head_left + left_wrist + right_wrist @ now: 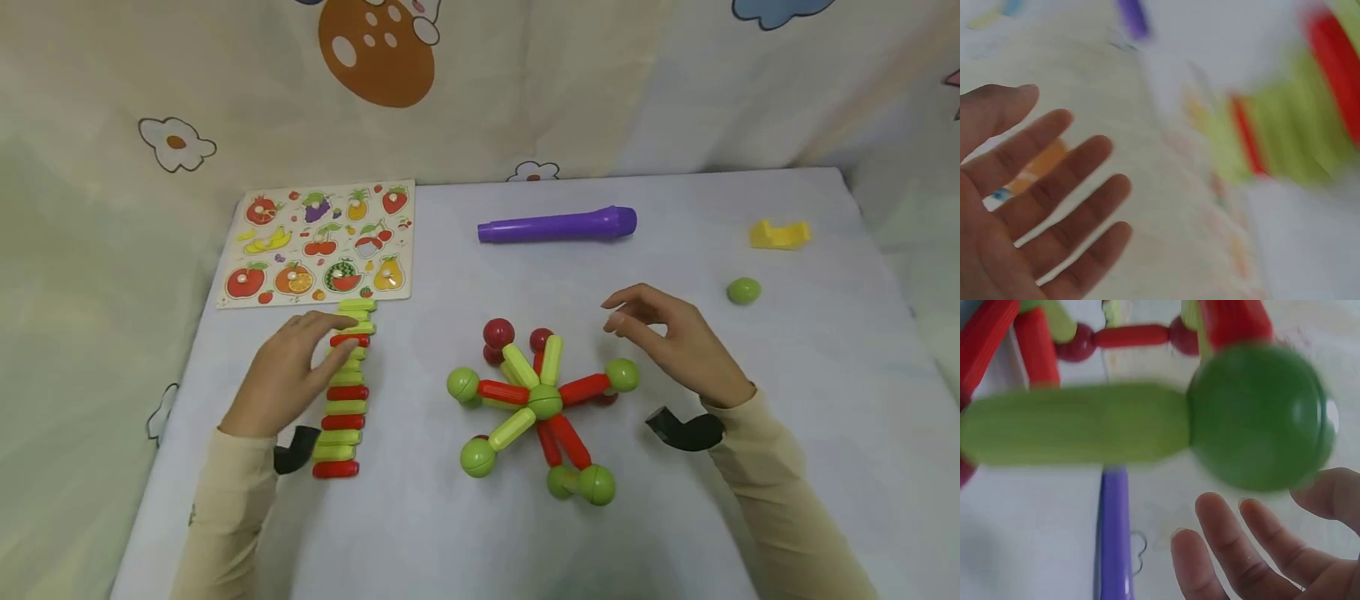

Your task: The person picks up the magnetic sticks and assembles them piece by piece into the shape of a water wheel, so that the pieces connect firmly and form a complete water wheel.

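My left hand (281, 371) hovers at the upper part of a column of short red and yellow-green rods (346, 407), its fingers spread and holding nothing. Blurred in the left wrist view, the same rods (1291, 119) lie away from the fingertips. In the middle of the table stands a construction toy built of rods and balls, joined around a green ball (545, 402). My right hand (678, 342) is raised just right of it, fingers loosely bent and nothing in them. A green ball (1263, 419) on the toy looms close in front of that hand in the right wrist view.
A fruit puzzle board (322, 242) lies at the back left, its front edge by the rods. Behind the toy is a purple toy microphone (558, 225). A yellow block (780, 236) and a loose green ball (744, 291) lie at the right. A patterned curtain (570, 92) hangs behind.
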{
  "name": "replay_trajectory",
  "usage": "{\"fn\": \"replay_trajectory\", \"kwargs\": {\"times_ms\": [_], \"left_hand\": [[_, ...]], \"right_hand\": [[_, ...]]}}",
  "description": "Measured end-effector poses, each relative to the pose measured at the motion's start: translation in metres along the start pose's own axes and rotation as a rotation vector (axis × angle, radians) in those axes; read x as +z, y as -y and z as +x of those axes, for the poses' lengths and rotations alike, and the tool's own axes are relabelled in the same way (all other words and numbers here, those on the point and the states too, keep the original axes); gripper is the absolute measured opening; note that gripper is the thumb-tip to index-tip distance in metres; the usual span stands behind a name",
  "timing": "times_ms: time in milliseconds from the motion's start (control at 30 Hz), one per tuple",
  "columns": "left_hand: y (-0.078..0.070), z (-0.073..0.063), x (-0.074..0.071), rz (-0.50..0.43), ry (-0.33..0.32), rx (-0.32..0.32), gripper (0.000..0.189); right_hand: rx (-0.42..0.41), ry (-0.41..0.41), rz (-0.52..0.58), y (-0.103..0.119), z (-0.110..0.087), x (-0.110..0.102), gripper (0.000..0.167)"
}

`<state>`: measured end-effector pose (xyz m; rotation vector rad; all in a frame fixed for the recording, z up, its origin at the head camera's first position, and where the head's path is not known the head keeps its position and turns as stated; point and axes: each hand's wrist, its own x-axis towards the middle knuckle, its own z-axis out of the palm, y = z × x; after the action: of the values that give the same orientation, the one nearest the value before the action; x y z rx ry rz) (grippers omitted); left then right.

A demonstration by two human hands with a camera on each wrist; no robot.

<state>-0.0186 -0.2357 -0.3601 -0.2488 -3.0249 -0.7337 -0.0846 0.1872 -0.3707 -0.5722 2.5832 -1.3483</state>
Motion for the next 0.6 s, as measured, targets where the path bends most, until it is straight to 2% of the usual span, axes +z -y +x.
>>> {"fn": "replay_trajectory", "kwargs": {"times_ms": [33,100,167,233,300,400,467,600], "left_hand": [[0.014,0.005,0.001,-0.002,0.03,-0.055,0.032],[0.04,0.02,0.004,-0.011,0.087,-0.114,0.034],[0.059,0.036,0.01,-0.02,0.128,-0.118,0.035],[0.069,0.052,0.016,-0.001,0.175,-0.116,0.035],[0.073,0.065,0.024,0.046,0.211,-0.089,0.033],[0.071,0.077,0.031,0.129,0.234,-0.066,0.03],[0.068,0.082,0.032,0.169,0.227,-0.053,0.028],[0.062,0.086,0.032,0.205,0.231,-0.073,0.029]], "right_hand": [[0.0,-0.012,0.004,-0.003,-0.001,-0.003,0.019],[0.003,-0.027,0.019,-0.01,-0.003,-0.006,0.019],[0.011,-0.034,0.037,-0.016,-0.005,-0.008,0.02],[0.017,-0.032,0.044,-0.022,-0.007,-0.008,0.02],[0.026,-0.029,0.038,-0.026,-0.009,-0.008,0.021],[0.037,-0.025,0.016,-0.03,-0.011,-0.008,0.021],[0.04,-0.03,0.009,-0.031,-0.012,-0.009,0.022],[0.032,-0.038,0.015,-0.033,-0.012,-0.009,0.022]]}}
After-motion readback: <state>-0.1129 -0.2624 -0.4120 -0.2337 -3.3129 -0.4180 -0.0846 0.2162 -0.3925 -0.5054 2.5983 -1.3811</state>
